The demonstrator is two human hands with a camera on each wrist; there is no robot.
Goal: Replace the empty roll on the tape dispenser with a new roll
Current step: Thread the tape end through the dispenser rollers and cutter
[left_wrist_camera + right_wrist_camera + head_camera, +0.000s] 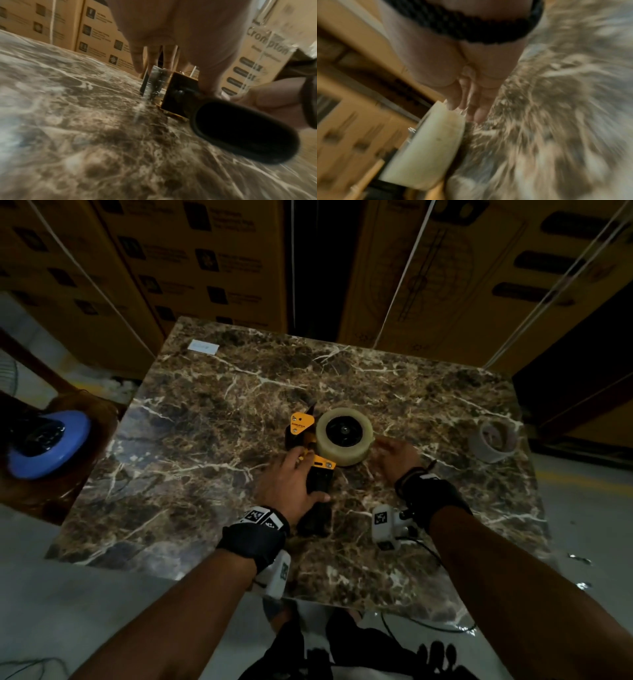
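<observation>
A yellow and black tape dispenser lies flat in the middle of the marble table. A full whitish tape roll sits on its hub. My left hand lies over the black handle, and its straight fingers press down on the yellow frame. My right hand is beside the roll, with straight fingertips touching its right rim; this view is blurred. The empty grey core stands near the table's right edge.
Stacked cardboard boxes wall off the far side of the table. A blue disc-shaped object rests on a brown stool to the left. A small white label lies at the table's far left corner.
</observation>
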